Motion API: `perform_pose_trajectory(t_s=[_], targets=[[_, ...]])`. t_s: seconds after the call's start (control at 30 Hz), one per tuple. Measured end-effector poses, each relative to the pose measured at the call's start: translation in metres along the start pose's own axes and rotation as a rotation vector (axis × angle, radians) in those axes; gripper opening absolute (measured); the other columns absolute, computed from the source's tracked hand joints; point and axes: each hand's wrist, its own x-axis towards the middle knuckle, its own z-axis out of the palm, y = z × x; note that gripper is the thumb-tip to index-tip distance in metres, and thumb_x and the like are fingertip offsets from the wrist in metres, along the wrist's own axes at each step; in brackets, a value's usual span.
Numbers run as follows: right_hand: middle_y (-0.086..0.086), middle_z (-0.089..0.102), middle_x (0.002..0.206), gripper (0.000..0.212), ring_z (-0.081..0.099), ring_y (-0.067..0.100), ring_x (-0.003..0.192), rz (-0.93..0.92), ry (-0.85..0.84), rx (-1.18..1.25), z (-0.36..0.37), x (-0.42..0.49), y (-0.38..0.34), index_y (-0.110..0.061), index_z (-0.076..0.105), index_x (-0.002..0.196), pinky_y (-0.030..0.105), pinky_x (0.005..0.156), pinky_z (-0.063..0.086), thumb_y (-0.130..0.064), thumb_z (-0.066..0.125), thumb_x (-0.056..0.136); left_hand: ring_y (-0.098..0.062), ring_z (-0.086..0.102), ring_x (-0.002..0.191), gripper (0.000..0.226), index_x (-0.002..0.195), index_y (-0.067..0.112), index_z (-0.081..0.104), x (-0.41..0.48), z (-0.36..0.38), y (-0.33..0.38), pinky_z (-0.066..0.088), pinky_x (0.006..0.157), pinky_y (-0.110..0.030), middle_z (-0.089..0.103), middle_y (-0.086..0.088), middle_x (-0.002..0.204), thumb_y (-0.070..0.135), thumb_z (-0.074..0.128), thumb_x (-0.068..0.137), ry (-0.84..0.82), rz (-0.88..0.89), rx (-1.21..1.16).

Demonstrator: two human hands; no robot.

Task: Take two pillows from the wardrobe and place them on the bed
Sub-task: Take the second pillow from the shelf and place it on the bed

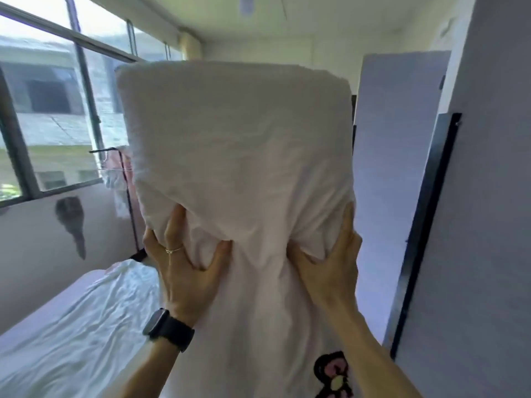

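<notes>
A large pale pink-white pillow (235, 145) stands upright in front of me and fills the middle of the view. My left hand (181, 268), with a ring and a black watch on the wrist, grips its lower left side. On the lower right side my right hand (330, 262) presses in, fingers sunk into the fabric. The bed (71, 326), covered by a rumpled white sheet, lies at the lower left, below and left of the pillow. The grey wardrobe (488, 225) stands at the right with a door (396, 168) swung open. No second pillow shows.
A wide window (51, 104) runs along the left wall above the bed. A black rack with hanging clothes (120, 179) stands behind the pillow near the bed's far end. A dark cartoon print (333, 374) shows at the bottom, on pale fabric below the pillow.
</notes>
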Motion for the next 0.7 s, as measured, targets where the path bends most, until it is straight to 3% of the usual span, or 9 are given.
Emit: perform_pose_trajectory(t_s=[0.17,0.27,0.4,0.6,0.7], targets=[[0.003,0.026,0.153,0.118,0.040,0.033,0.137,0.026,-0.213,-0.032,0.058,-0.012,0.041,-0.066,-0.002,0.149,0.060,0.108,0.039,-0.099,0.054,0.051,-0.028,0.030,0.139,0.101,0.150,0.057,0.024,-0.010,-0.017,-0.038,0.039,0.111,-0.051,0.031,-0.009,0.142,0.081,0.068,0.063,-0.034,-0.103,0.278],[0.001,0.029,0.151,0.113,0.041,0.031,0.136,0.048,-0.279,-0.002,0.087,-0.028,0.070,-0.067,0.000,0.148,0.063,0.106,0.039,-0.097,0.058,0.056,-0.020,0.031,0.135,0.101,0.148,0.060,0.026,-0.028,-0.029,-0.070,0.039,0.107,-0.043,0.033,-0.005,0.138,0.086,0.066,0.059,-0.031,-0.171,0.356],[0.002,0.034,0.141,0.107,0.047,0.031,0.126,0.107,-0.373,0.001,0.127,-0.042,0.111,-0.071,0.002,0.145,0.056,0.102,0.044,-0.095,0.061,0.059,-0.018,0.032,0.134,0.099,0.145,0.063,0.029,-0.050,-0.038,-0.118,0.034,0.103,-0.033,0.033,-0.006,0.140,0.088,0.065,0.057,-0.011,-0.277,0.422],[-0.002,0.030,0.150,0.092,0.044,0.027,0.135,0.125,-0.459,-0.052,0.193,-0.025,0.176,-0.065,0.014,0.149,0.050,0.108,0.041,-0.092,0.053,0.071,-0.022,0.034,0.135,0.087,0.145,0.063,0.030,-0.066,-0.015,-0.201,0.031,0.108,-0.032,0.036,-0.012,0.137,0.067,0.067,0.065,-0.042,-0.391,0.456],[-0.007,0.024,0.147,0.089,0.049,0.031,0.131,0.118,-0.485,-0.089,0.224,0.000,0.198,-0.064,0.017,0.149,0.052,0.107,0.044,-0.090,0.055,0.073,-0.023,0.036,0.131,0.082,0.142,0.067,0.028,-0.054,0.011,-0.238,0.033,0.108,-0.034,0.036,-0.006,0.128,0.064,0.065,0.069,-0.057,-0.432,0.459]])
